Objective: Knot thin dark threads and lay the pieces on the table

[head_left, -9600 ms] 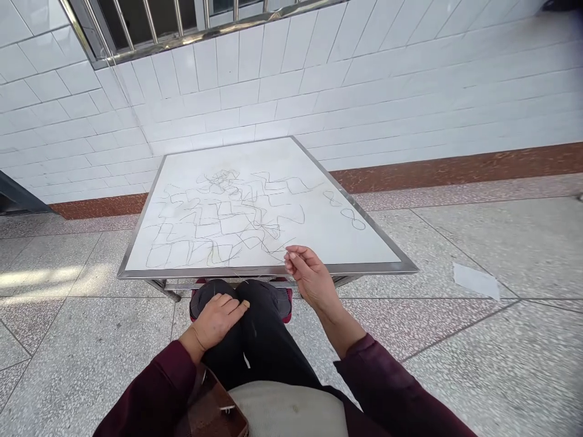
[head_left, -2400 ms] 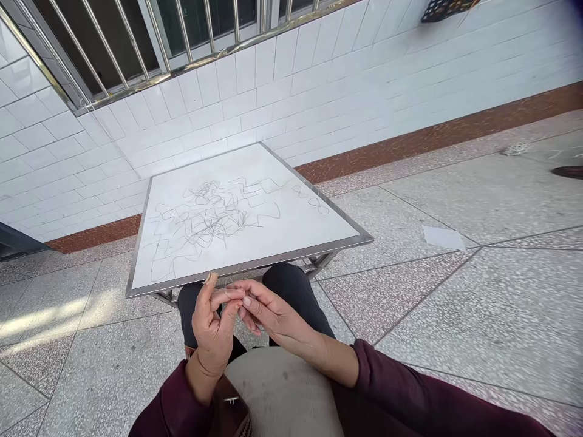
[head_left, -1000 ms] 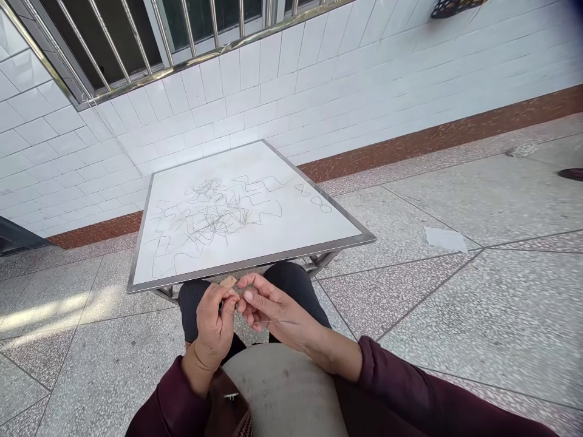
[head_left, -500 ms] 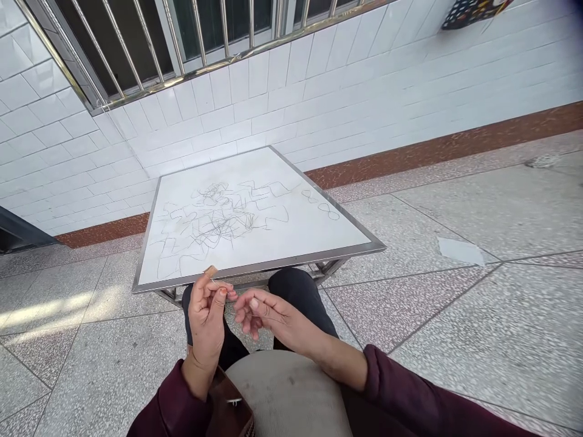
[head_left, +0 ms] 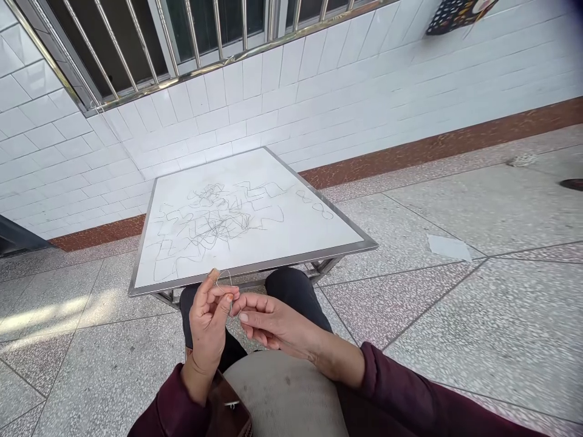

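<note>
A thin pale wire [head_left: 224,271] curves in a small loop above the fingertips of my left hand [head_left: 209,321], which pinches it between thumb and fingers. Something tan, perhaps tape, covers the index fingertip of that hand. My right hand [head_left: 277,325] meets it from the right, its thumb and index finger bent together around the wire's lower end; the exact contact is partly hidden. Both hands are over my lap, just below the near edge of a white table [head_left: 300,243]. Many thin, bent wire-like lines [head_left: 218,218] lie tangled across the tabletop.
The table's metal-framed edge [head_left: 255,268] runs close in front of my hands. A brown box-like object [head_left: 232,419] sits by my left forearm. Behind the table are a tiled wall [head_left: 328,109] and a barred window. A pale sheet [head_left: 450,247] lies on the floor at right.
The wire now stands up as a visible loop at my left fingertips. My right fingers have come closer to the left hand and closed in. The view has shifted slightly.
</note>
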`<act>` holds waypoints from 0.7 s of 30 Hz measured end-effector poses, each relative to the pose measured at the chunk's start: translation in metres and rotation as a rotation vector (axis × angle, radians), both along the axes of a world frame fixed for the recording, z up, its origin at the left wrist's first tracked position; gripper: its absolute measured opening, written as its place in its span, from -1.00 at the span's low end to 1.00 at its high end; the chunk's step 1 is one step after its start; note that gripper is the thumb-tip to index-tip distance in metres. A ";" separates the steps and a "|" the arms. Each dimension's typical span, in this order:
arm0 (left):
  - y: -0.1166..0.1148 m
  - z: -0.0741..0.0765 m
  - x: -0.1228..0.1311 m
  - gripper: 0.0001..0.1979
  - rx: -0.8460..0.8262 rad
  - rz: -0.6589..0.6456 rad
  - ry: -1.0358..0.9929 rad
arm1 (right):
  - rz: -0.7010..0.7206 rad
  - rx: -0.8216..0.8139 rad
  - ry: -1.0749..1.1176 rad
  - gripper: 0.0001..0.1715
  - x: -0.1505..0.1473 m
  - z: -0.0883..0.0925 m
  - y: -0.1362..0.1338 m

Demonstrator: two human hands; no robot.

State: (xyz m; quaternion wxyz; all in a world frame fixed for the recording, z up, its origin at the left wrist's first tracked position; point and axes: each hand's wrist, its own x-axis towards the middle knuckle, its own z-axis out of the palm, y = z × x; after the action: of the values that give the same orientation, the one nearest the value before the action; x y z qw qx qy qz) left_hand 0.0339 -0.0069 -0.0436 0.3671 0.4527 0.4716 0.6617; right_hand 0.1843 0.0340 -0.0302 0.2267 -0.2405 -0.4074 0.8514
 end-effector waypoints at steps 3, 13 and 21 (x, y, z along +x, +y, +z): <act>0.000 0.000 0.000 -0.49 -0.047 -0.017 -0.074 | -0.009 0.041 -0.010 -0.60 0.000 -0.001 -0.001; 0.003 0.004 0.000 -0.48 -0.103 -0.019 -0.246 | 0.037 -0.097 0.031 -0.67 0.002 -0.005 0.003; 0.003 0.003 0.005 -0.53 -0.129 -0.035 -0.259 | 0.097 -0.275 0.176 -0.65 -0.004 -0.011 0.002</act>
State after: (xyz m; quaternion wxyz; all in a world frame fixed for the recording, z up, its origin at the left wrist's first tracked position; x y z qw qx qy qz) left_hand 0.0388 -0.0035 -0.0409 0.4647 0.3472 0.4538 0.6764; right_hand 0.1802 0.0357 -0.0409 0.1851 -0.1739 -0.2768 0.9268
